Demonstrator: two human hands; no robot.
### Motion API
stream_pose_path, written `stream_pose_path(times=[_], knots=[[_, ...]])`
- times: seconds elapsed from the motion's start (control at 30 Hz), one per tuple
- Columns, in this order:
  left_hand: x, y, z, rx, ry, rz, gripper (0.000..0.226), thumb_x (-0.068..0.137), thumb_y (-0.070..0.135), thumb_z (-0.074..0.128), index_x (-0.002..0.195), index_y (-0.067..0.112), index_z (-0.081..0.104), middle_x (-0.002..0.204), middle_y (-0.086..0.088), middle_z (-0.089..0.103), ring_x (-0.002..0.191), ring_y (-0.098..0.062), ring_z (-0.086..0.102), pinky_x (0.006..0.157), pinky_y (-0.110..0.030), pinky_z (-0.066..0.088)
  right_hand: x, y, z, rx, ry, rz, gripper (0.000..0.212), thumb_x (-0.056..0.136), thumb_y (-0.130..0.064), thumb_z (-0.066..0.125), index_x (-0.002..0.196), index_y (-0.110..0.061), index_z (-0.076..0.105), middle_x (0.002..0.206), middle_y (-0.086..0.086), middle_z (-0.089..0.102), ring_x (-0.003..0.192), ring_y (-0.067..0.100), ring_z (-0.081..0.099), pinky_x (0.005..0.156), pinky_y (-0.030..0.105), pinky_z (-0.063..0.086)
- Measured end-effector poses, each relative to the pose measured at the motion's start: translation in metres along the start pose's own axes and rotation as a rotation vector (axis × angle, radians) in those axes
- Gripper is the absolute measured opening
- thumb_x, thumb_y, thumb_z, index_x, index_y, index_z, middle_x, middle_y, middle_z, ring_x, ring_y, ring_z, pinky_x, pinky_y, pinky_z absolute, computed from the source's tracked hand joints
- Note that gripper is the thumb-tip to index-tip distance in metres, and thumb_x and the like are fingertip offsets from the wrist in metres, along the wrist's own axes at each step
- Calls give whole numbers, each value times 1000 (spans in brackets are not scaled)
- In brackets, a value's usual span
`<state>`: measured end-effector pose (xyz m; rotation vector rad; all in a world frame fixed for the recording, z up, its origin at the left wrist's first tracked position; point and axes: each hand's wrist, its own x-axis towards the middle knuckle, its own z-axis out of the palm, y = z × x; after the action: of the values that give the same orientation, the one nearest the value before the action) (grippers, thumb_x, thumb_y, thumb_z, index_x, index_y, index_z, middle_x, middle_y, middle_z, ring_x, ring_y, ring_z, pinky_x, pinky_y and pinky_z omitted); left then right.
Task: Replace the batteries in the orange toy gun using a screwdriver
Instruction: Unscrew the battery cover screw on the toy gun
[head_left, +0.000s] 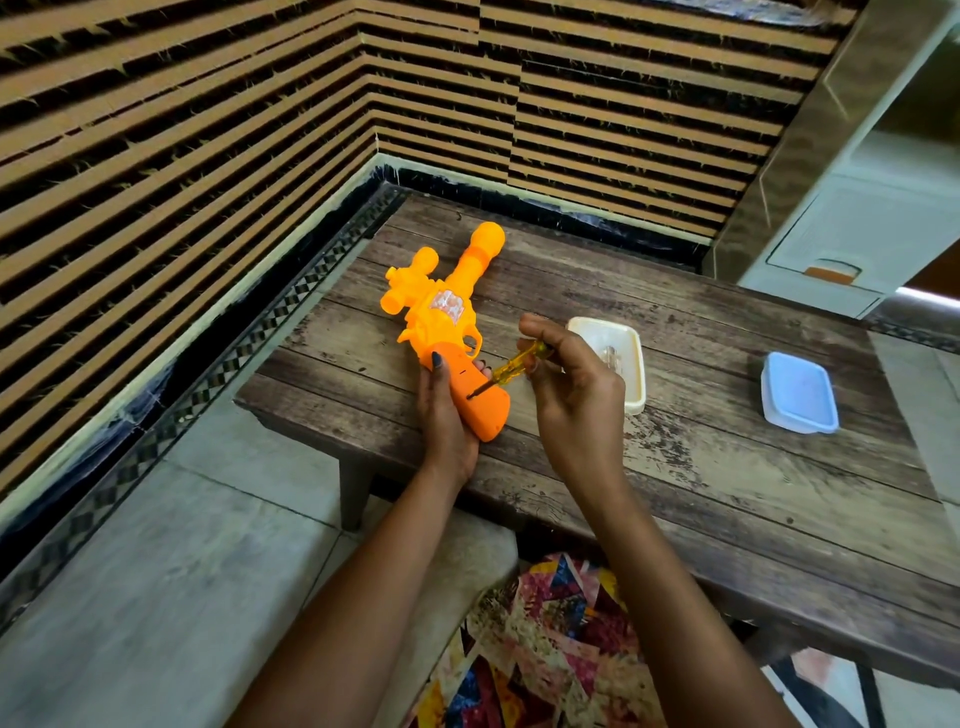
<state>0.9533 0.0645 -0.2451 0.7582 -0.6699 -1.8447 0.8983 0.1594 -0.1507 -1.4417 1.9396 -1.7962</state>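
The orange toy gun (447, 312) is resting on the wooden table (727, 493), with the left hand (440, 423) curling round its grip. The right hand (576, 400) is pinching a yellow screwdriver (511, 366), tip meeting the grip's screw. The task is probably just starting — cover seemingly on, batteries unswapped. A white tub (637, 387) is sitting right of the gun, a blue lid (797, 392) beyond.

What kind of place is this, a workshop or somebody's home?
Most likely a room in a home, not a workshop: a wooden table stands in a corner of slatted wall panels, on a tiled floor, with a white plastic drawer cabinet beside it.
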Motion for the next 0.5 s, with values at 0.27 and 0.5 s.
stream_pose_path(times=[0.27,0.5], knots=[[0,0,1,-13,-5,25,42,99,34,36,139,20,40,118,-5,62,107,-23,59,91,-44,48,5,-4,5,73,43,67,27,85,-6,63,108,-19,67,90,2,55,84,-7,54,73,9,46],[3,-3,-3,-55,8,14,46,98,38,36,142,21,36,133,-13,54,118,-28,55,85,-36,52,7,-6,13,-41,123,-22,24,87,-7,60,108,-17,66,93,-3,65,82,4,63,74,17,51]])
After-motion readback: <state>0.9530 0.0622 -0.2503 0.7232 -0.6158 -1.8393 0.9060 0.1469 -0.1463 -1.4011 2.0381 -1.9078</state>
